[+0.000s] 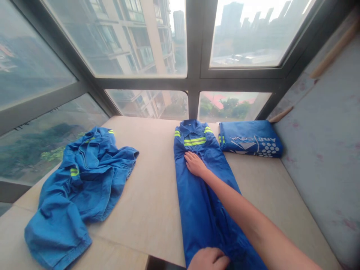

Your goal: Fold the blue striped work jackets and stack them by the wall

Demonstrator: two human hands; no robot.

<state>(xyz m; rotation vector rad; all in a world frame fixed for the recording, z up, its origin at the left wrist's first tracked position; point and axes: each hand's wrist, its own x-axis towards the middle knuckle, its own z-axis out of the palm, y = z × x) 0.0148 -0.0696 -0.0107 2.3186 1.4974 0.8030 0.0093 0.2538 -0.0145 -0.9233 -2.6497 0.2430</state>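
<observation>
A long blue work coverall (pixel 194 195) with a collar and yellow-green reflective strips lies narrow and lengthwise before me, collar toward the window. My right hand (pixel 195 164) rests on its upper part just below the chest strip, fingers stretched out and palm down. Down at the bottom edge of the view, my left hand (pixel 209 259) is curled closed on the coverall's lower part. Its fingertips are partly hidden, and the frame cuts it off. Fabric around it is creased.
A rumpled blue work jacket (pixel 92 183) lies on the wooden surface (pixel 152 187) to the left. Right of the collar sits a folded blue bundle (pixel 250 138) with white print. Windows (pixel 140 41) close off the back and left; a patterned wall (pixel 323 150) bounds the right. A dark gap (pixel 161 263) shows at the front edge.
</observation>
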